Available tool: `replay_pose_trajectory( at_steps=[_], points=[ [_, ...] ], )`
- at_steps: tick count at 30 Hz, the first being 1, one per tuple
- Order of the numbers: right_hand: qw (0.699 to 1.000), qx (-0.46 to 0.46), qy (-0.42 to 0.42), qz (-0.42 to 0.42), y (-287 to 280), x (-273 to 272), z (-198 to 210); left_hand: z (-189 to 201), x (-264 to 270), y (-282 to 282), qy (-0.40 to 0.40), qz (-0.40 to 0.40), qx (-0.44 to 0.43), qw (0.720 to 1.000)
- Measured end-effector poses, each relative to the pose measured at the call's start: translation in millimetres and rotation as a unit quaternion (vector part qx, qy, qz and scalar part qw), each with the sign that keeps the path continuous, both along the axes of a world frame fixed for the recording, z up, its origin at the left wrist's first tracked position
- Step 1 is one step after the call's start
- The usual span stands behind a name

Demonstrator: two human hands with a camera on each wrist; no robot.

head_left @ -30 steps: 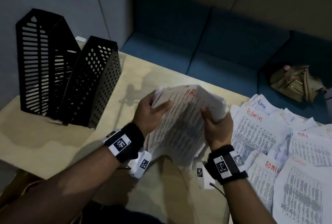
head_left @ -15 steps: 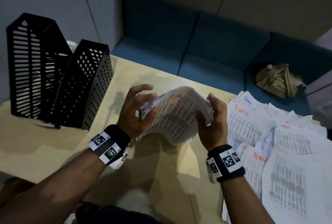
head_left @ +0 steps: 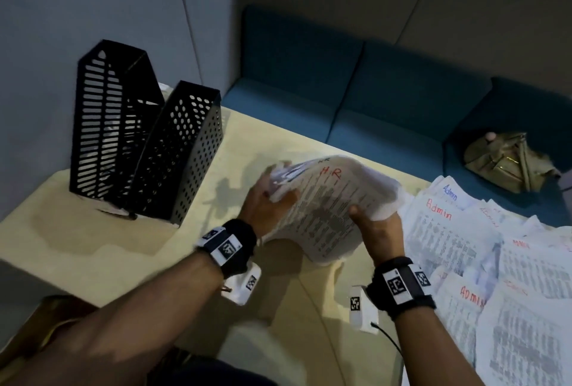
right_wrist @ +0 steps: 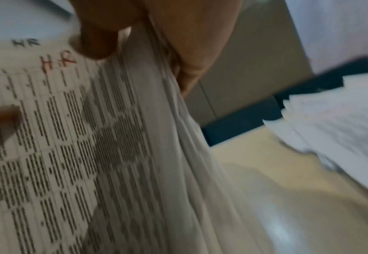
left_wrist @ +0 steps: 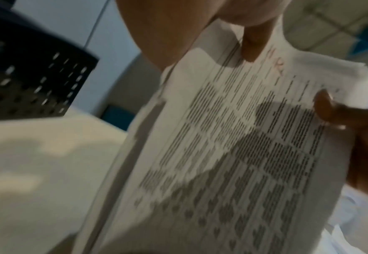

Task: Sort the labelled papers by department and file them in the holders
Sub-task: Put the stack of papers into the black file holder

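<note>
Both hands hold a stack of printed sheets marked "HR" (head_left: 328, 203) above the middle of the table. My left hand (head_left: 269, 200) grips the stack's left edge, thumb on top. My right hand (head_left: 376, 227) grips its right edge, thumb on the top sheet. The wrist views show the HR stack (left_wrist: 233, 154) (right_wrist: 74, 137) close up, with a thumb pressed on it in each. Two black perforated file holders (head_left: 145, 147) stand at the table's back left. Sheets marked "Admin" (head_left: 445, 231) lie spread over the table's right side.
The beige table (head_left: 108, 240) meets a grey wall on the left. A blue sofa (head_left: 356, 97) runs behind it, with an olive bag (head_left: 507, 166) on the seat at the right. The left holder has some paper inside.
Both hands have kept hold of the HR stack, squaring it and shifting it slightly. My left fingers have closed back round the stack's left edge.
</note>
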State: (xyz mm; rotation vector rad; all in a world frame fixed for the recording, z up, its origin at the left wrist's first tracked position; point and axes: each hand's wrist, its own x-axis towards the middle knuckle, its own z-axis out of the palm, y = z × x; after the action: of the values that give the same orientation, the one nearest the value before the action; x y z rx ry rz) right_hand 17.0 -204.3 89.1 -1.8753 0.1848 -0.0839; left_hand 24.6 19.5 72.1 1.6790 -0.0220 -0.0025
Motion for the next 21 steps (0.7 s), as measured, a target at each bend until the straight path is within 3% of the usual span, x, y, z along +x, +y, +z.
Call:
replay_pose_trajectory(
  at_steps=[2, 6, 10, 14, 18, 21],
  points=[
    [0.997, -0.042, 0.059, 0.0, 7, 0, -12, 1, -8, -7, 0.102, 0.026, 0.033, 0.994],
    [0.997, -0.032, 0.061, -0.017, 15, 6, -8, 8, -26, 8, 0.111, 0.046, -0.012, 0.993],
    [0.995, 0.053, 0.015, 0.085, 27, 14, 26, 13, -41, 50, 0.123, 0.047, -0.104, 0.986],
    [0.984, 0.064, -0.007, 0.164, 53, 28, 45, 13, -62, 76, 0.183, 0.109, -0.057, 0.975],
    [0.977, 0.06, 0.011, 0.204, 99, 33, 41, 39, -74, 103, 0.103, 0.19, -0.102, 0.971],
    [0.962, 0.037, 0.028, 0.267, 136, 29, 24, 47, -80, 138, 0.035, 0.302, -0.117, 0.945]
  ],
)
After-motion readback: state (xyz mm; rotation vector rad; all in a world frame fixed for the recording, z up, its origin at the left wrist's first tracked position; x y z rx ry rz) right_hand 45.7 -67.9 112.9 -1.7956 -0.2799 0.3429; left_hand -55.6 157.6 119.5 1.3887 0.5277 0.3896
